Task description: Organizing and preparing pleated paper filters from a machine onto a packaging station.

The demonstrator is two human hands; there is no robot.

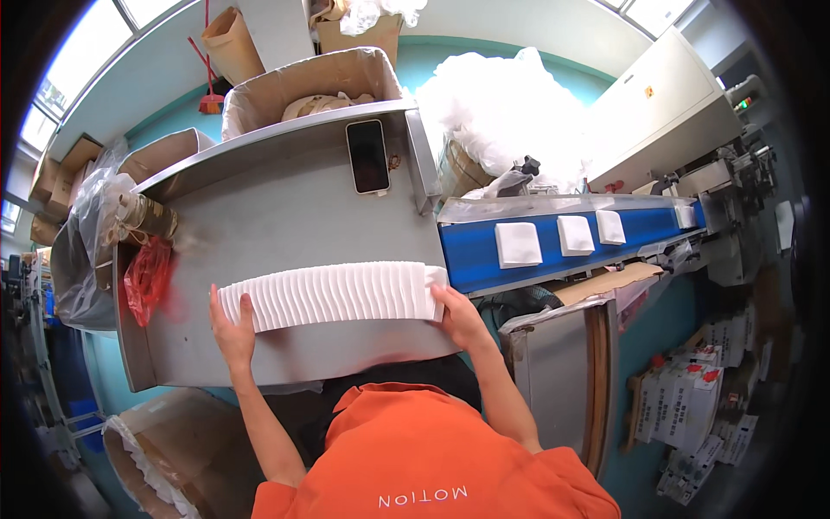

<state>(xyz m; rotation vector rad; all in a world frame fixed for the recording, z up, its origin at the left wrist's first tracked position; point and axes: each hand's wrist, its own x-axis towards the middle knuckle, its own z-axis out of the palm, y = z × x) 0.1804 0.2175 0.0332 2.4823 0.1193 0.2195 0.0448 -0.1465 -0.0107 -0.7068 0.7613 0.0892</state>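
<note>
- One long row of white folded pads lies on the grey worktop in front of us, standing on edge side by side.
- Its long axis runs left to right across our body, bowing slightly, and spans between our two hands.
- Our left grip is parted about the left end, thumb on the near face, fingers against the end; it appears to have hold of the row.
- Our right grip has bent fingers touching the right end; we cannot tell how far it closes or how firmly it holds. The last piece there sits a little out of line.
- Just right of the worktop runs a blue belt, nearer our right hand, carrying separate white pads.
- Beyond the row, a phone lies beside the metal side wall.
- To the left, nearer our left hand, are a red bag and a wrapped roll.
- Past the far rim stands an open carton.
</note>
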